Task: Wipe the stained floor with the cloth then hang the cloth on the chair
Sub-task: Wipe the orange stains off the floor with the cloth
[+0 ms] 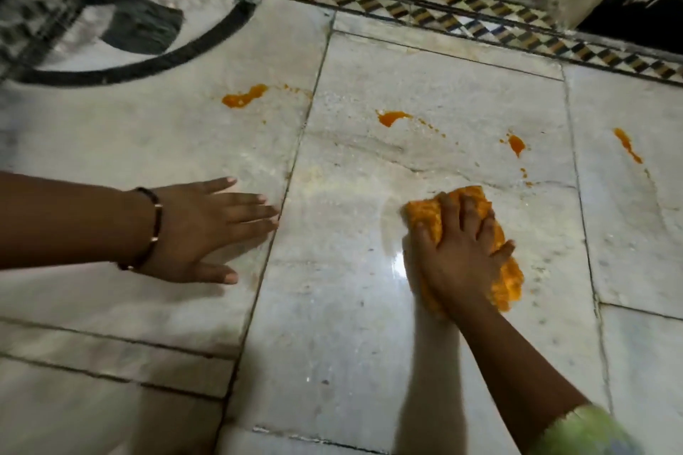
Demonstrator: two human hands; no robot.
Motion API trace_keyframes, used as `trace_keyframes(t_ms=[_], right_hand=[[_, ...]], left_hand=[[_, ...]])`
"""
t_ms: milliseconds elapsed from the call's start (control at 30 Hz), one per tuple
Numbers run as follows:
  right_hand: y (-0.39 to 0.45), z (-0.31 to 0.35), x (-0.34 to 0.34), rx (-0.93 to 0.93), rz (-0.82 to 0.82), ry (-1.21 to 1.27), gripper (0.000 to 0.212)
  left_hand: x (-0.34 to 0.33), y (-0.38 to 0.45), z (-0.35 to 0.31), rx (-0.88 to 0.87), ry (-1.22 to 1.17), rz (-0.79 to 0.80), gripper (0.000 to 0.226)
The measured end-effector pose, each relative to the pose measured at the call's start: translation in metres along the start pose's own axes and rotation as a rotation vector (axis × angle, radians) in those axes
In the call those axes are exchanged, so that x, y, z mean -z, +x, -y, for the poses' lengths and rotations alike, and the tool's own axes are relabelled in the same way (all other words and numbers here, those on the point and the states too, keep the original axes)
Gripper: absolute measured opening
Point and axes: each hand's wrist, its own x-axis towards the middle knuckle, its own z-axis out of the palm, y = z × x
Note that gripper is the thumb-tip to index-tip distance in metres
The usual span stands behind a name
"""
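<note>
Right hand (458,255) splayed, pressing orange cloth (506,270) on marble floor (332,343); left hand (207,229) flat, left of cloth. Orange stains (391,117) beyond cloth, patterned border (425,11) farther back, probably a step.

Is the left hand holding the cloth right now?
No, the left hand lies flat and empty on the marble floor; the right hand presses the orange cloth.

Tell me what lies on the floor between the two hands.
Head view: bare marble with one tile joint, between left hand and right hand on the cloth.
</note>
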Motion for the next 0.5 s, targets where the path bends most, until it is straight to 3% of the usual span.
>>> trace_keyframes(t_ms=[67, 100, 200, 300, 367, 433, 500], right_hand=[[0.013, 0.057, -0.002, -0.215, 0.008, 0.088, 0.067], [0.013, 0.082, -0.006, -0.179, 0.022, 0.085, 0.068], [-0.013, 0.12, -0.02, 0.322, 0.023, -0.04, 0.069], [-0.046, 0.096, -0.021, 0.728, 0.059, -0.141, 0.068], [-0.048, 0.065, -0.014, 0.903, 0.098, -0.214, 0.07], [-0.029, 0.05, -0.008, 0.92, 0.083, -0.278, 0.071], [-0.001, 0.06, -0.004, 0.742, 0.062, -0.285, 0.071]], left_hand=[[-0.031, -0.01, 0.012, 0.096, -0.035, -0.029, 0.08], [-0.048, -0.006, 0.013, 0.156, -0.066, -0.142, 0.079], [-0.083, 0.014, 0.013, 0.362, -0.324, -0.304, 0.07], [-0.104, 0.019, 0.005, 0.456, -0.486, -0.453, 0.069], [-0.109, 0.021, 0.004, 0.476, -0.537, -0.507, 0.076], [-0.111, 0.022, 0.008, 0.499, -0.578, -0.544, 0.083], [-0.113, 0.023, 0.008, 0.513, -0.567, -0.556, 0.083]])
